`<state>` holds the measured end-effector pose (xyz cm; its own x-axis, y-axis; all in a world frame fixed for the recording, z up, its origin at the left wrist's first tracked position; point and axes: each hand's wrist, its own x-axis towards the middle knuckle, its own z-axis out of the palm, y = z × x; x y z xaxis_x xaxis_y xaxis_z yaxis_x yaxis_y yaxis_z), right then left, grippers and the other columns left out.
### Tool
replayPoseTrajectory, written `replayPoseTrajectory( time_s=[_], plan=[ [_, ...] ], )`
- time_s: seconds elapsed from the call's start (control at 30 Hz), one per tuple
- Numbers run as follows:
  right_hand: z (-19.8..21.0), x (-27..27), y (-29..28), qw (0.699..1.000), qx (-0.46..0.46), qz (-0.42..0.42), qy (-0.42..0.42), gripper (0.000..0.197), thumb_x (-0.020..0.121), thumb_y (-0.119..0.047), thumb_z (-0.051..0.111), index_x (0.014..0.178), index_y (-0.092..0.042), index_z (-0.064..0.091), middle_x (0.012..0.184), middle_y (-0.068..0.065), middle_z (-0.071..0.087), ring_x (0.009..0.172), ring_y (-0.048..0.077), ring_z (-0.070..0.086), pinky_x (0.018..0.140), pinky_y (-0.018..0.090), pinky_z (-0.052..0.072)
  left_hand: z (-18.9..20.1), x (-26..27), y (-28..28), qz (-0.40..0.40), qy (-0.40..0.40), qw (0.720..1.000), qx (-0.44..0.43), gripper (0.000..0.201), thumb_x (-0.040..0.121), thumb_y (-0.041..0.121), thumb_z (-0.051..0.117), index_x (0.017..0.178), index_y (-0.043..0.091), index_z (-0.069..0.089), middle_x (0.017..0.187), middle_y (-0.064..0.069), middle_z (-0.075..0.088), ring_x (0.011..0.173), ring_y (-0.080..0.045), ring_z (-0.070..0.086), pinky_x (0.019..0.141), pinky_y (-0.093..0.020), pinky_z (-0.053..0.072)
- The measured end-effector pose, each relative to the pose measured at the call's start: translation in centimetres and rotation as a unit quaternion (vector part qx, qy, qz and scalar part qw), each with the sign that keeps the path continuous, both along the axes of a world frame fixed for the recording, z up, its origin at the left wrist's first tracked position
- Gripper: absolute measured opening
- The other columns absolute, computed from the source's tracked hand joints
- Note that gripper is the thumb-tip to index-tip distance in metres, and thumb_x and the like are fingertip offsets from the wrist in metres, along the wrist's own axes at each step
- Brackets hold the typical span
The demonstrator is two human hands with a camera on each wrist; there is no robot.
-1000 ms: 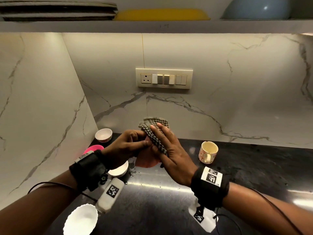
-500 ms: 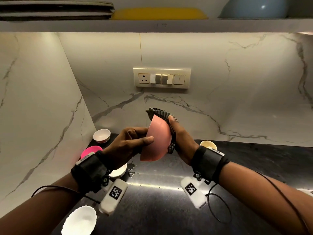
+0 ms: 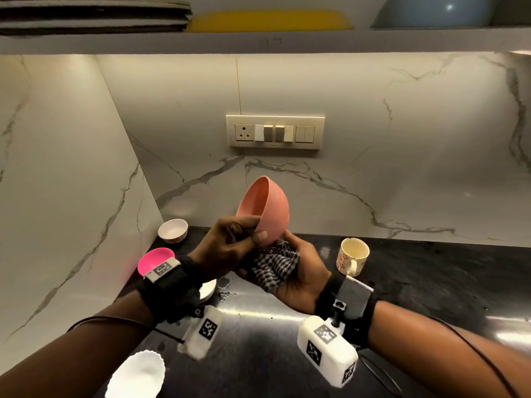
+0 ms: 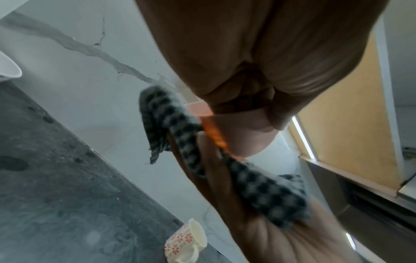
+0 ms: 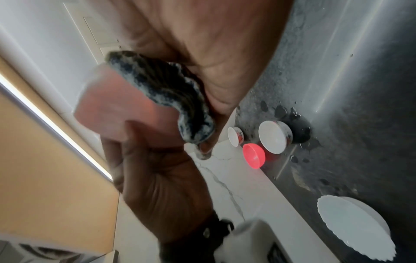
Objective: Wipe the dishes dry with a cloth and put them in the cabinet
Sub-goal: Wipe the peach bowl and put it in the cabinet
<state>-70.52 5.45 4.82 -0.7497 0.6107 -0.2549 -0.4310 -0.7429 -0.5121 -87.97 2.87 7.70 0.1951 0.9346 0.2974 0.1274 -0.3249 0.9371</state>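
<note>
**Bowl raised, cloth dropped beneath it**

Since half a second ago the salmon-pink plastic bowl [image 3: 270,211] has risen and tipped so its mouth faces left. The checked grey-and-black cloth [image 3: 273,265], then pressed on the bowl's far side, now sits below it, and the right hand has turned palm-up.

At the near left edge of the black stone counter [image 3: 416,282] lies a white scalloped plate [image 3: 138,374]. Behind it, along the left edge, stands a bright pink bowl [image 3: 152,259]. A small white bowl with a patterned outside [image 3: 173,230] sits in the back left corner. Another white bowl [image 3: 209,288] is mostly hidden behind the left wrist, with water drops on the counter beside it.

The left hand [image 3: 227,248] holds the salmon-pink bowl in the air above the counter's back edge. Its thumb lies on the outer wall and its fingers curl over the lower rim. Just right of it and lower, the right hand [image 3: 301,280] cups the bunched cloth, fingers and thumb bent up round it. The wrist views show the cloth against the bowl's underside, though both are blurred.

Further right, near the back edge, a cream mug with red flowers [image 3: 352,255] stands upright and apart from the hands.

Above, a white shelf [image 3: 258,41] carries dark stacked plates [image 3: 92,18], a yellow plate [image 3: 270,20] and a blue bowl [image 3: 434,10].
</note>
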Motion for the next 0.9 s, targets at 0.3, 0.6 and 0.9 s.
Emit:
replayPoseTrajectory(
  time_s=[0.3, 0.6, 0.9],
  plan=[
    [2.1, 1.0, 0.1, 0.986, 0.099, -0.033, -0.128, 0.051, 0.113, -0.037, 0.038, 0.127, 0.007, 0.061, 0.119, 0.027, 0.071, 0.108, 0.037, 0.07, 0.112, 0.054, 0.048, -3.0, -2.2, 1.0, 0.056, 0.091, 0.994, -0.019, 0.06, 0.105, -0.004, 0.054, 0.063, 0.037, 0.063, 0.062, 0.02, 0.051, 0.059, 0.003, 0.045, 0.059, -0.018, 0.039],
    [0.3, -0.2, 0.6, 0.764, 0.537, -0.015, -0.357, 0.056, 0.111, -0.039, 0.043, 0.165, -0.034, 0.028, 0.174, -0.004, 0.021, 0.16, 0.01, 0.018, 0.132, 0.039, 0.018, -2.8, -1.1, 1.0, 0.069, -0.028, 0.994, -0.085, 0.026, 0.109, 0.003, 0.047, 0.108, 0.001, 0.073, 0.093, 0.002, 0.078, 0.087, -0.008, 0.071, 0.079, -0.023, 0.057],
    [0.6, -1.4, 3.3, 0.724, 0.561, -0.161, -0.369, 0.045, 0.109, -0.042, 0.038, 0.152, -0.054, 0.04, 0.167, -0.01, 0.036, 0.155, 0.011, 0.032, 0.129, 0.042, 0.027, -1.1, 0.0, 0.3, 0.062, -0.098, 0.989, -0.095, 0.049, 0.099, 0.025, 0.065, 0.106, -0.024, 0.059, 0.091, -0.021, 0.06, 0.086, -0.035, 0.054, 0.077, -0.046, 0.047]
  ],
)
